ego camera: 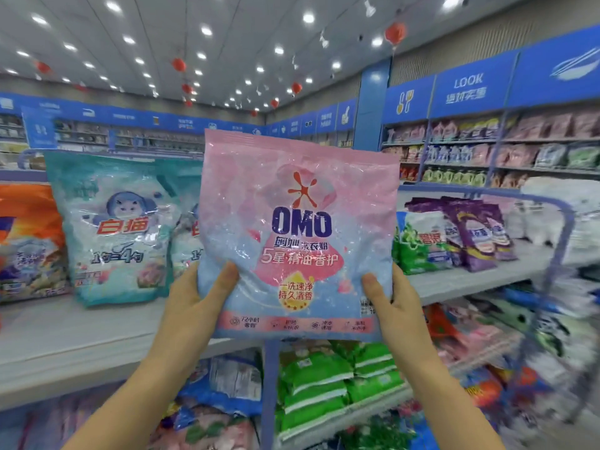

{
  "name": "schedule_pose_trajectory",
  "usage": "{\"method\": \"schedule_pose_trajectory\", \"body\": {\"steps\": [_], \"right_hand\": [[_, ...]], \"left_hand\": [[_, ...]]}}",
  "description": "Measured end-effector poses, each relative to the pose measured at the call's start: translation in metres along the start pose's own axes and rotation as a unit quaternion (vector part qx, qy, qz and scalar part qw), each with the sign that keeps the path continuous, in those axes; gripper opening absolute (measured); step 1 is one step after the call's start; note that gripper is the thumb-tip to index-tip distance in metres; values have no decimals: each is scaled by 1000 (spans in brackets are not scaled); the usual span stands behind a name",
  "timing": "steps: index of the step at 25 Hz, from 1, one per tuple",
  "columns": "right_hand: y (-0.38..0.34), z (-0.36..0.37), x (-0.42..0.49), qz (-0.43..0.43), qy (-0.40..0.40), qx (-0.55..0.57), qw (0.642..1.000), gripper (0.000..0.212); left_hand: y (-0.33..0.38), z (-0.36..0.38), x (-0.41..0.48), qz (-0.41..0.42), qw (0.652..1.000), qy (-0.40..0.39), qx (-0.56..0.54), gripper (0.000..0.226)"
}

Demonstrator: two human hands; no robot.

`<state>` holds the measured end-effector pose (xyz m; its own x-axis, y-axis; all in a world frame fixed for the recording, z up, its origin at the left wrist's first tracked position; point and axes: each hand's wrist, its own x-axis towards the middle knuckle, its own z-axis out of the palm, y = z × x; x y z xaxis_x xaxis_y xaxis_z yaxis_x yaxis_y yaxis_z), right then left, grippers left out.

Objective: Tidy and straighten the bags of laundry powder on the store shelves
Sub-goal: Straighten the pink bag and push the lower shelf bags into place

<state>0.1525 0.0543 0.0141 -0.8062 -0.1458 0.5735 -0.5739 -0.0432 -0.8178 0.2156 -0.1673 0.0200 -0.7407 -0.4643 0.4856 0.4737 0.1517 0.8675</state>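
Observation:
A pink and pale blue OMO laundry powder bag [297, 222] is held upright in mid-air, front label facing me, above the shelf edge. My left hand [198, 300] grips its lower left corner with the thumb on the front. My right hand [394, 303] grips the lower right corner the same way. Behind it on the top shelf [65, 332] stand teal bags with a white cat logo [117, 228]. An orange bag [29, 241] stands at the far left.
Right of the held bag stand a green bag [422, 241] and purple bags [474, 232]. The lower shelf holds flat green packs [328, 384] and blue bags [227, 384]. A blue post [269, 394] divides the shelf bays. Stocked wall shelves [487, 151] line the back right.

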Motion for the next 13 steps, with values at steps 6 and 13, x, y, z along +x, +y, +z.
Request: {"method": "schedule_pose_trajectory", "body": {"steps": [6,13], "right_hand": [[-7,-181,-41,27,89,-74,993,29],[10,-350,-69,50,213,-145,965,21]], "left_hand": [[-2,173,-63,0,996,-86,-18,17],[-18,347,-112,-27,975,-210,-62,8]]}}
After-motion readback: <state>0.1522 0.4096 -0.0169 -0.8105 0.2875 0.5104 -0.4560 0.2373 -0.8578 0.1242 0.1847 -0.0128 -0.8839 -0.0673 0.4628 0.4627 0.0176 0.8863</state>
